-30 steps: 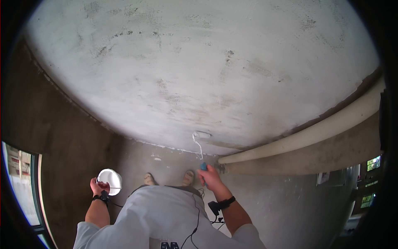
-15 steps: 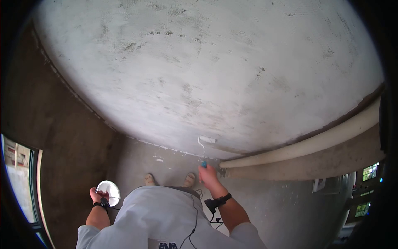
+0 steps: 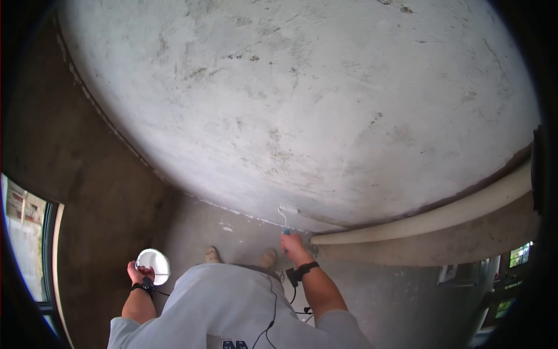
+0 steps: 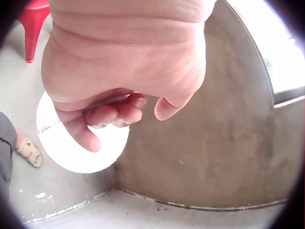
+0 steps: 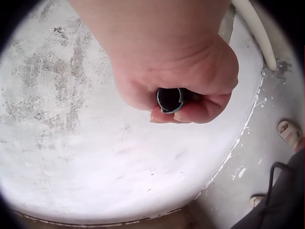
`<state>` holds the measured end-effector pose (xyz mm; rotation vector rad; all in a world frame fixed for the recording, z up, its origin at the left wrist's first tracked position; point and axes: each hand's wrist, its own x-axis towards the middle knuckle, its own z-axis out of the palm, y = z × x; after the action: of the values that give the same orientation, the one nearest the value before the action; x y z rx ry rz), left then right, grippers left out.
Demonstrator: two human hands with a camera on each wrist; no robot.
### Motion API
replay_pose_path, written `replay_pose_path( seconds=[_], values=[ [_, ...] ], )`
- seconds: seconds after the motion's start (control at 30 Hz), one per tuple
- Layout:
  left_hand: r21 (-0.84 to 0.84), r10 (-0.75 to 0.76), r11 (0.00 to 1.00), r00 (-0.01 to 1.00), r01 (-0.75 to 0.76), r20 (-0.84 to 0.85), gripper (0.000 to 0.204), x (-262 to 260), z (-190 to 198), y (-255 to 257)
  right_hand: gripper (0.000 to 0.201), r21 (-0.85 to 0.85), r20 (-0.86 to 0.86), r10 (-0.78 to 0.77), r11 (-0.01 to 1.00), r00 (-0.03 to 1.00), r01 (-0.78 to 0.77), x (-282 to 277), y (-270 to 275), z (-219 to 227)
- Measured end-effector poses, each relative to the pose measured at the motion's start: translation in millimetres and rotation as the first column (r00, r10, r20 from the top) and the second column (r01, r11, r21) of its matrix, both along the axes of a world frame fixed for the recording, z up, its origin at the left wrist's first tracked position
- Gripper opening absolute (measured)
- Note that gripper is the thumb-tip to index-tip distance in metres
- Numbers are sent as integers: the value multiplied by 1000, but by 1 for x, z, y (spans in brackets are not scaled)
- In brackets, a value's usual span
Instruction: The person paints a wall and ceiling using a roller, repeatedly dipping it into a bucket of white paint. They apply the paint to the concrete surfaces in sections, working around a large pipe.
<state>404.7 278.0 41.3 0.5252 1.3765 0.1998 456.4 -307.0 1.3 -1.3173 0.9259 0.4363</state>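
Note:
In the head view a paint roller (image 3: 289, 210) with a white sleeve lies against the lower part of the whitish wall (image 3: 232, 128). My right hand (image 3: 296, 249) grips its blue handle (image 3: 286, 231); the right wrist view looks into the handle's hollow end, with fingers curled round it. Off to the left, the fingers of my left hand (image 3: 138, 273) curl at the near side of a white bucket (image 3: 162, 260), holding it up beside the body. In the left wrist view the bucket (image 4: 81, 160) is overexposed and the hand hides its upper part.
A pale pipe (image 3: 430, 212) runs along the wall's right side. At left are a bare brown wall (image 3: 99, 192) and a window (image 3: 26, 232). Sandalled feet (image 3: 212, 255) stand on the grey floor, near a red plastic stool (image 4: 32, 28). Cables (image 3: 273, 308) hang over the shirt.
The roller has come lower on the wall, nearer its foot. The head view has shifted, so wall and pipe sit lower in it. The left hand still holds the bucket.

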Motion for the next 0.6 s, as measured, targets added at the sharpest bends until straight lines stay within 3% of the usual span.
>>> replay_pose_path(
  seconds=[0.2, 0.43, 0.6],
  values=[
    [-24, -58, 998, 998, 57, -36, 35, 12, -9, 0, 24, -36, 44, -32, 999, 999, 34, -13, 2, 26],
    [0, -82, 997, 994, 82, -74, 34, 37, -13, -18, 25, -202, 162, 44, 979, 986, -10, -37, 12, 121],
    [-23, -124, 992, 991, 123, -50, 35, 48, -8, -23, 25, -162, 174, -8, 986, 985, 37, -42, 10, 143]
  ],
)
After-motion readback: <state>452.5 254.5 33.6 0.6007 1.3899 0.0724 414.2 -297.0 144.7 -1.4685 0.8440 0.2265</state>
